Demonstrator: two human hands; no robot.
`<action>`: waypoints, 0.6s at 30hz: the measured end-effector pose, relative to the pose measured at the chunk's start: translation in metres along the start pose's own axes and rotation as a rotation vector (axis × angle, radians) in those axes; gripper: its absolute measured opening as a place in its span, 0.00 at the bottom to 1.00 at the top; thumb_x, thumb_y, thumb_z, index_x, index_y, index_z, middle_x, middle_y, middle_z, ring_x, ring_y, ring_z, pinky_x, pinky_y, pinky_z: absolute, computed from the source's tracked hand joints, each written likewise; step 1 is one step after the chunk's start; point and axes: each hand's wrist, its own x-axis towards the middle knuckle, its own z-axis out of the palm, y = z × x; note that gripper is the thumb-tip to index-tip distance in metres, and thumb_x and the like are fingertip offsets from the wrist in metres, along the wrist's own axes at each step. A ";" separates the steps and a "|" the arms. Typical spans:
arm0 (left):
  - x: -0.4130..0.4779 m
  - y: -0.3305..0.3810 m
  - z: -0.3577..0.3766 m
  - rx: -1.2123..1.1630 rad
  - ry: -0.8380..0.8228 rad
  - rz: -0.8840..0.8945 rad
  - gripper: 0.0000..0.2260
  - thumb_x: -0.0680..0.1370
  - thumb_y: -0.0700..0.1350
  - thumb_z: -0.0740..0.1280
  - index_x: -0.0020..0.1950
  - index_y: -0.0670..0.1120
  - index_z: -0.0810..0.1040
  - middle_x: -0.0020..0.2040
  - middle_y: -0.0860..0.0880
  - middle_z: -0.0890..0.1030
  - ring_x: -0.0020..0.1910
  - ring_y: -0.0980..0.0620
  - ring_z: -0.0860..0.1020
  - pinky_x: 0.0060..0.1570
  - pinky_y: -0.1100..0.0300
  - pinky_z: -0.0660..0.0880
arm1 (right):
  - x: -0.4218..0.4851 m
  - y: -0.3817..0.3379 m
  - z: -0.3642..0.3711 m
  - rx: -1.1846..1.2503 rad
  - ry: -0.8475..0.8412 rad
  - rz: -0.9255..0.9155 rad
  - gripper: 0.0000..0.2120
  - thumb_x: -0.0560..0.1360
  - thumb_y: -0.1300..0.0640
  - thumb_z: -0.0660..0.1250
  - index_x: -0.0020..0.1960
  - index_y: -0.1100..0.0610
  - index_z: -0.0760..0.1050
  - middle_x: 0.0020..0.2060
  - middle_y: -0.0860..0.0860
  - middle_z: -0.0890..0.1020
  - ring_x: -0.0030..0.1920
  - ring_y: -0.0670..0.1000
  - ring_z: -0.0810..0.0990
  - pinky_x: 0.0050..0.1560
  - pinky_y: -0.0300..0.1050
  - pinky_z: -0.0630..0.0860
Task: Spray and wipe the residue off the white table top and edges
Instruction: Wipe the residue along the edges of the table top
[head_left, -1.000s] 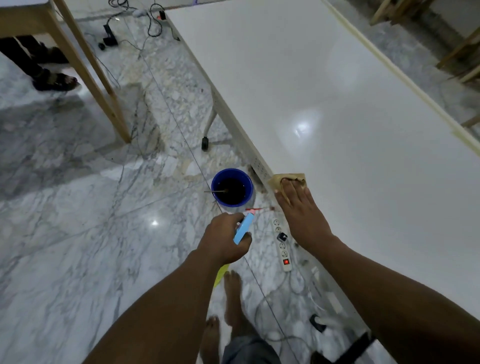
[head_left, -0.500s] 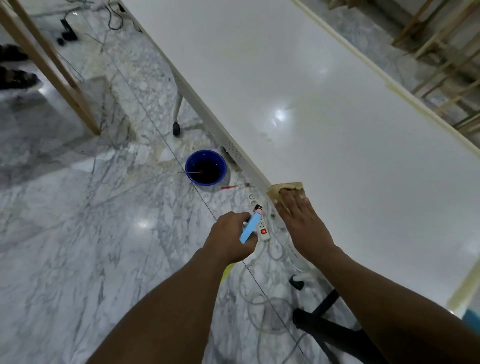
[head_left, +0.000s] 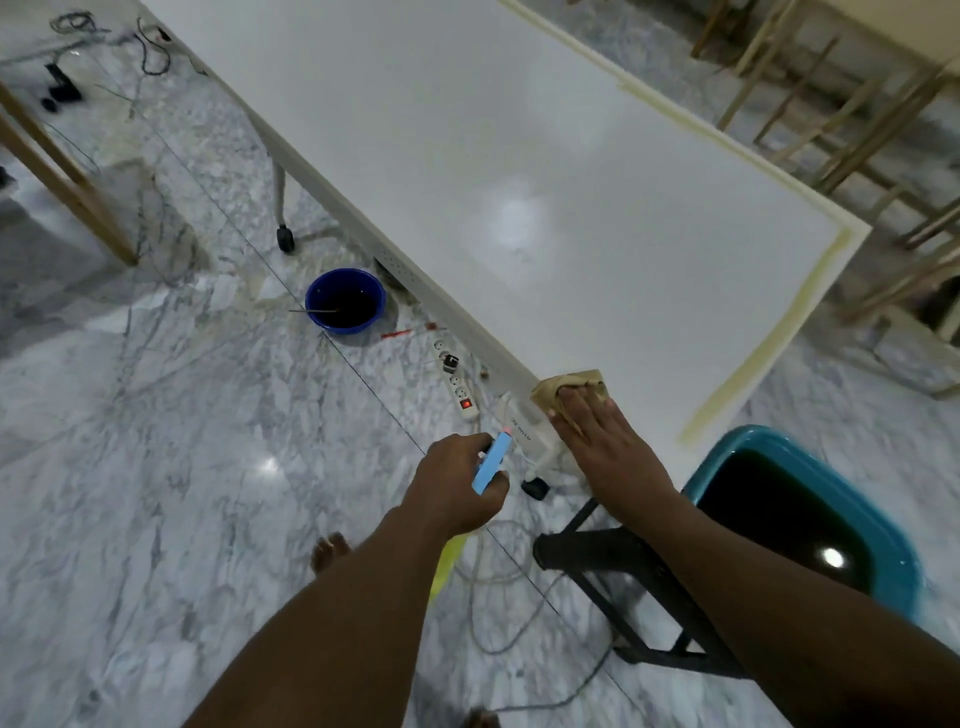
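The long white table top (head_left: 519, 171) runs from the top left down to its near corner at centre right. My right hand (head_left: 605, 447) lies flat with straight fingers on a tan cloth (head_left: 563, 391), pressing it against the table's near-left edge close to the corner. My left hand (head_left: 460, 488) hangs over the floor left of that edge and grips a spray bottle with a light blue trigger (head_left: 491, 462); a yellow part of the bottle (head_left: 447, 566) shows below my wrist. Yellowish residue strips (head_left: 753, 364) line the table's right and far edges.
A dark blue bucket (head_left: 344, 299) stands on the marble floor beside the table. A teal tub of dark water (head_left: 810, 519) sits on a black stand (head_left: 623, 597) at the near corner. A power strip (head_left: 457, 384) and cables lie underfoot. Wooden frames (head_left: 857, 130) stand at right.
My right hand has slid the cloth along the table's left edge toward the near corner. The view followed, bringing the teal tub and black stand into sight. My left hand kept gripping the spray bottle.
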 end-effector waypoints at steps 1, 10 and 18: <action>-0.008 0.007 0.012 -0.003 -0.004 0.004 0.07 0.76 0.46 0.71 0.51 0.46 0.82 0.42 0.45 0.83 0.40 0.45 0.81 0.43 0.49 0.80 | -0.012 0.002 0.000 0.008 -0.002 0.005 0.32 0.70 0.70 0.55 0.74 0.62 0.68 0.75 0.63 0.66 0.75 0.66 0.64 0.72 0.64 0.66; -0.051 0.061 0.073 0.040 -0.022 0.063 0.08 0.77 0.48 0.72 0.53 0.45 0.82 0.45 0.44 0.83 0.42 0.45 0.80 0.45 0.51 0.77 | -0.118 0.021 0.000 0.011 -0.155 0.032 0.40 0.66 0.68 0.70 0.77 0.61 0.63 0.78 0.62 0.60 0.77 0.64 0.58 0.75 0.61 0.60; -0.052 0.123 0.063 0.100 -0.157 0.157 0.07 0.77 0.44 0.71 0.52 0.43 0.82 0.38 0.48 0.79 0.36 0.47 0.77 0.39 0.57 0.74 | -0.176 0.022 -0.042 0.814 -0.166 0.553 0.31 0.78 0.66 0.64 0.77 0.49 0.62 0.70 0.55 0.73 0.62 0.54 0.80 0.63 0.51 0.78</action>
